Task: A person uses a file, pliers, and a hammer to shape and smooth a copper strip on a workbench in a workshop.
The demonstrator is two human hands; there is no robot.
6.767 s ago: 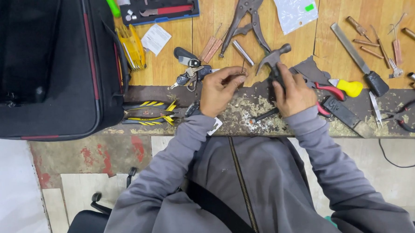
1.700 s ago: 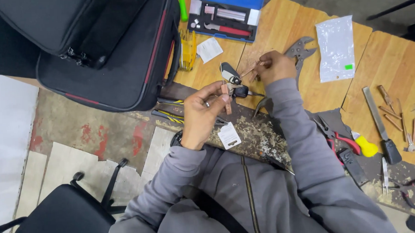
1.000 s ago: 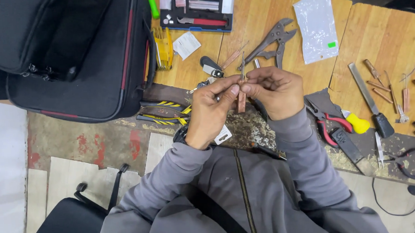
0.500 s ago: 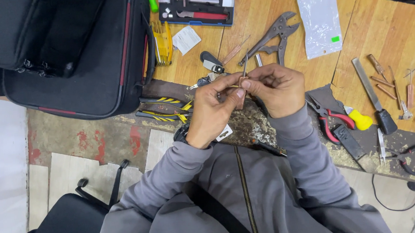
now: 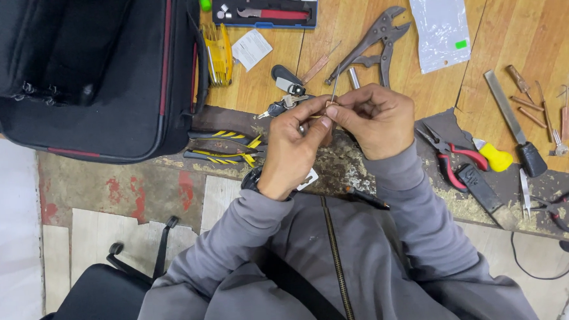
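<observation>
Since half a second back almost nothing shifted: both hands stayed raised together over the front edge of the workbench (image 5: 331, 46), view just nudged a little. Compared with the oldest frame, they'd come up off the bench litter and met in the middle. Left hand (image 5: 291, 147) was closed, thumb and forefinger pinching a small flat brass-coloured piece (image 5: 326, 107); right hand (image 5: 373, 121) was closed too, fingertips pinched on the same piece, where a thin metal rod (image 5: 335, 87) stuck up from it toward the locking pliers (image 5: 374, 42). I couldn't tell whether rod and piece were one part or two. So the piece sat in the air between both pinches, above the dark worn strip at the bench front, just short of the car key and key bunch (image 5: 283, 93). My read on handling: very light, stiff, smooth metal, easy to lose from the fingertips, and the rod looked thin enough to bend if levered sideways. Best hold judged to be on the flat faces of the brass piece, with the rod gripped low near its root, not at the tip. Nearby: red-handled pliers (image 5: 452, 159), a yellow-handled tool (image 5: 494, 159), yellow-and-black striped pliers (image 5: 227, 146), a black bag (image 5: 89, 72), a clear plastic bag (image 5: 439, 20).
</observation>
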